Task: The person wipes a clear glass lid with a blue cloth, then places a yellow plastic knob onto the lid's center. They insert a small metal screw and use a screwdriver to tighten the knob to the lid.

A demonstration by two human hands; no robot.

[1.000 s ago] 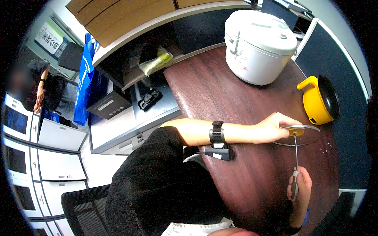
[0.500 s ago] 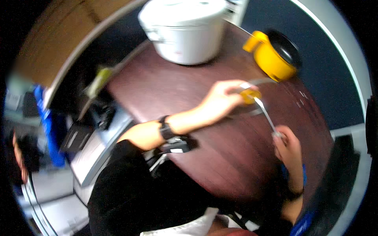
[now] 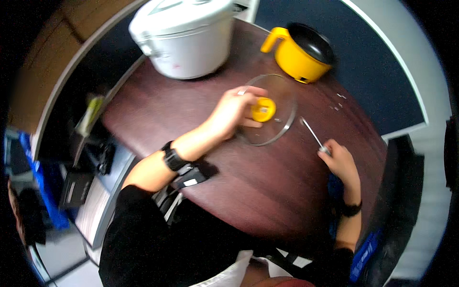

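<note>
A clear round glass lid with a metal rim (image 3: 290, 118) is over the dark red-brown table. Its round yellow knob (image 3: 263, 110) is between the fingers of my left hand (image 3: 231, 112), which is closed around it. The knob's face, with a small mark or hole at its middle, shows toward me. To the right, my right hand (image 3: 342, 160) is closed on a screwdriver (image 3: 312, 132). The thin metal shaft points up and left, its tip apart from the knob and just right of the lid. Most of the screwdriver's handle is hidden in my fingers.
A yellow pot (image 3: 297, 58) with a black inside and a side handle stands at the back. Left of it is a large white rice cooker (image 3: 191, 48). Small shiny bits (image 3: 339, 101) lie at the right, near a dark partition (image 3: 377, 71). A black device (image 3: 190, 178) lies by my left forearm.
The screwdriver's tip has come away from the yellow knob, where it was touching or nearly so. The lid now shows its round face more fully. The whole view has shifted.
</note>
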